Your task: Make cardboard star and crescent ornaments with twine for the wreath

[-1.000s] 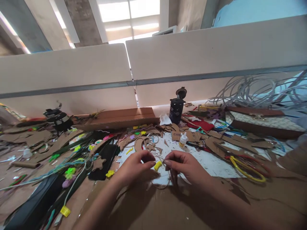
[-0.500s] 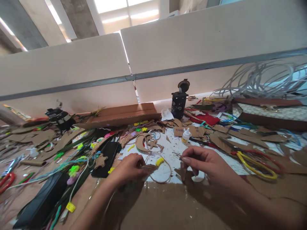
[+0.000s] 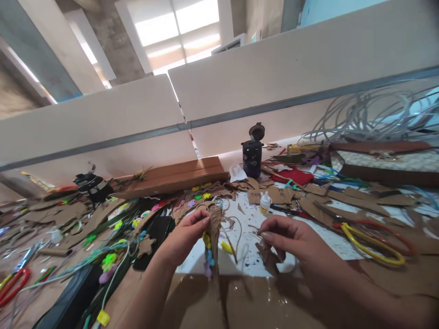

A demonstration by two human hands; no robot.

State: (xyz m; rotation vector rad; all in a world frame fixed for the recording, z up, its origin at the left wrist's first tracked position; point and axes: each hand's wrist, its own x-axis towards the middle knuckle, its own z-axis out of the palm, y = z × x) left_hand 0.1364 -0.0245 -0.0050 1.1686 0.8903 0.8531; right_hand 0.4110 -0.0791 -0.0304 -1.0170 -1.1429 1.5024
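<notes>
My left hand [image 3: 192, 230] pinches the upper end of a twine-wrapped strip [image 3: 214, 228], held edge-on above the white sheet. Small yellow, blue and purple flowers [image 3: 208, 256] run along its left side. A twine strand [image 3: 234, 242] hangs in a loop to its right. With thumb and fingers closed, my right hand [image 3: 291, 240] grips a brown cardboard star [image 3: 269, 259], and thin twine pokes out at the fingertips. A small glue bottle [image 3: 265, 203] stands just beyond the right hand. A yellow piece [image 3: 226, 247] shows between the hands.
Yellow-and-red-handled scissors [image 3: 372, 244] lie at right, near cardboard scraps [image 3: 356, 201]. A dark bottle with its lid up [image 3: 252, 157] and a long cardboard tray [image 3: 178, 176] stand at the back. At left are a phone [image 3: 154, 242], a black case [image 3: 72, 297] and red-handled scissors [image 3: 15, 285].
My left hand has raised the twine-wrapped strip and turned it edge-on, showing its flowers. It now covers where the cardboard crescent lay. My right hand keeps its grip; the view has tipped upward slightly.
</notes>
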